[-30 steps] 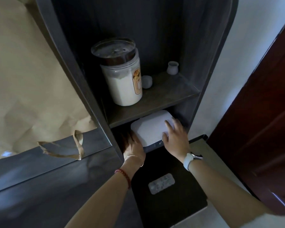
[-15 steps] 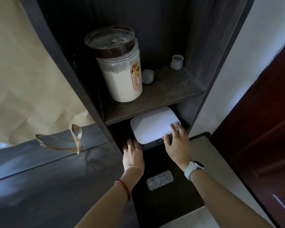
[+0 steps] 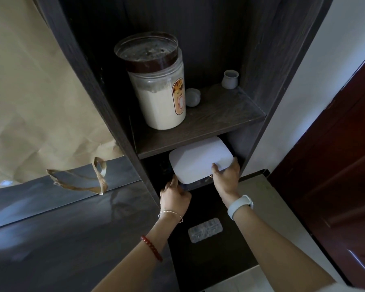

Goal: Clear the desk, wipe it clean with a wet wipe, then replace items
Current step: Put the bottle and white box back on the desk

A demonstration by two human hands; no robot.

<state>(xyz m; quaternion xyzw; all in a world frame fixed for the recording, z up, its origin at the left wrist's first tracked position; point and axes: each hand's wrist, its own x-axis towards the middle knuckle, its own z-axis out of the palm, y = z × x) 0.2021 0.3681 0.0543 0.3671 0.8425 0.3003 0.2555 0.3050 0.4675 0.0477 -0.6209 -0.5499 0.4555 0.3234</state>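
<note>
White and rounded, the box (image 3: 200, 162) sits in the dark compartment under the shelf (image 3: 215, 121), and both hands have it. The right hand (image 3: 227, 175) grips its near right corner, thumb on the lid and fingers curled round the edge. The left hand (image 3: 174, 197) holds the near left corner low down, its fingertips hidden in shadow beneath the box. On the shelf above the box stand a big jar (image 3: 158, 85) of pale powder, a small round lid (image 3: 192, 97) just beside it, and a little cup (image 3: 230, 79) at the back right. Below the box, on the dark desk (image 3: 209, 260), a blister pack (image 3: 204, 229) lies between the forearms. Left of the box hangs a brown paper bag (image 3: 40, 98).
</note>
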